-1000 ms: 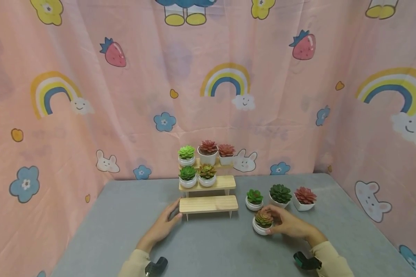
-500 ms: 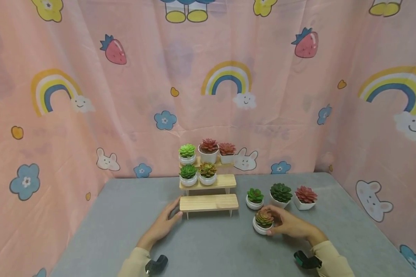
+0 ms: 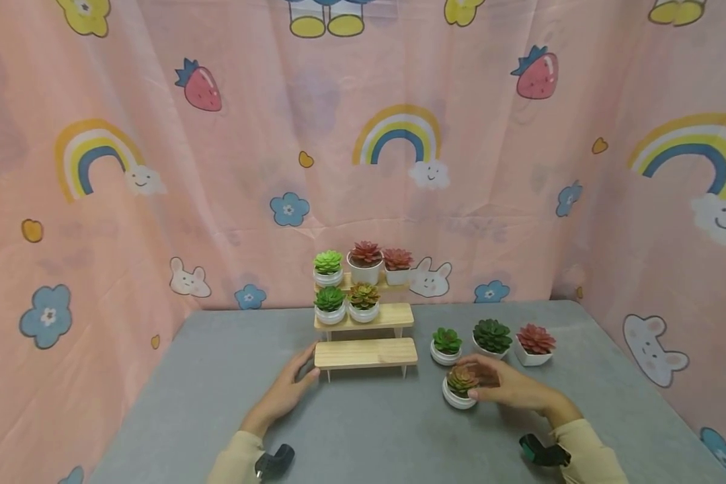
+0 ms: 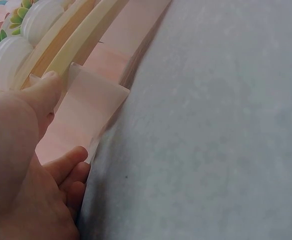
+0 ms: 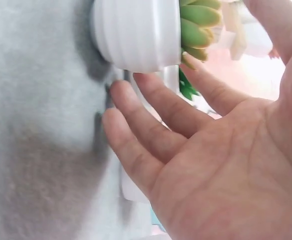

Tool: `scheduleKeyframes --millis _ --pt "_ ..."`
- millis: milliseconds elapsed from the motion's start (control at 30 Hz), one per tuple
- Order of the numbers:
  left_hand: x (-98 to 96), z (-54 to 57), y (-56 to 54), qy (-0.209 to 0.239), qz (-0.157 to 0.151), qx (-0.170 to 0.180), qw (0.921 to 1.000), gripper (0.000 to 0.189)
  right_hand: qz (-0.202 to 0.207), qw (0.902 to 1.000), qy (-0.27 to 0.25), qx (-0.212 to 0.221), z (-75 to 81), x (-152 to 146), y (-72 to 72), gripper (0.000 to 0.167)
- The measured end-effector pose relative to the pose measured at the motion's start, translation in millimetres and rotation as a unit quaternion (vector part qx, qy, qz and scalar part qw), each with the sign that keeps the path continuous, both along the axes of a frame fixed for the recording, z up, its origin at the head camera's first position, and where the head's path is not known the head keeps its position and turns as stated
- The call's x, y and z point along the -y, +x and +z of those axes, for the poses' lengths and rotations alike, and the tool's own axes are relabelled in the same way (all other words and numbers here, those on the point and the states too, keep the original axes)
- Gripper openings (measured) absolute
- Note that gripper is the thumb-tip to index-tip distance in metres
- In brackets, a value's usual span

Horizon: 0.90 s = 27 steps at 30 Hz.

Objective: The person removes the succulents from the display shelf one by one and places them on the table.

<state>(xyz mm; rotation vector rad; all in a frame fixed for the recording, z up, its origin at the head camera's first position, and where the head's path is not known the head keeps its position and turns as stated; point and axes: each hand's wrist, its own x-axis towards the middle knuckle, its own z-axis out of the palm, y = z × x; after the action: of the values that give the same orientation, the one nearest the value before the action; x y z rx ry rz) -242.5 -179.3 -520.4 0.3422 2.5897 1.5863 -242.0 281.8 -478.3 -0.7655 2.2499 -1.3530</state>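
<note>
the small red-green plant (image 3: 461, 382) sits upright in its white pot (image 3: 456, 400) on the grey table (image 3: 393, 430), right by the tips of the right hand (image 3: 511, 386). for a good hold, i think fingers should go round the pot, not the leaves. that hand is loose, fingers spread, not squeezing; i can't tell if a tip touches. past the fingertips is a green plant (image 3: 446, 341). well away, the left hand (image 3: 286, 390) rests its thumb on the low wooden shelf's end, not gripping.

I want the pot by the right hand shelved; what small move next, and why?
Perhaps curl the right hand round the near white pot: its fingers look loose, the pot stands on the table, and the middle shelf has room.
</note>
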Motion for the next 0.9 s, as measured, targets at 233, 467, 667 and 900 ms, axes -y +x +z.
scheduleKeyframes --millis 233,467,667,900 --pt "-0.3 2.2 1.5 0.002 0.006 -0.002 1.0 0.062 -0.03 0.9989 0.005 -0.037 15.5 2.4 5.6 0.054" --pt "-1.1 0.9 1.1 0.009 0.005 -0.001 0.9999 0.061 -0.067 0.9966 -0.001 -0.048 30.1 8.3 12.8 0.055" --pt "-0.9 0.2 0.5 0.004 0.006 0.0 1.0 0.061 -0.104 0.9917 0.014 -0.074 35.3 13.5 15.8 0.053" --pt "-0.4 1.0 0.0 0.001 0.003 -0.001 1.0 0.062 -0.128 0.984 0.008 -0.124 42.8 19.8 18.0 0.05"
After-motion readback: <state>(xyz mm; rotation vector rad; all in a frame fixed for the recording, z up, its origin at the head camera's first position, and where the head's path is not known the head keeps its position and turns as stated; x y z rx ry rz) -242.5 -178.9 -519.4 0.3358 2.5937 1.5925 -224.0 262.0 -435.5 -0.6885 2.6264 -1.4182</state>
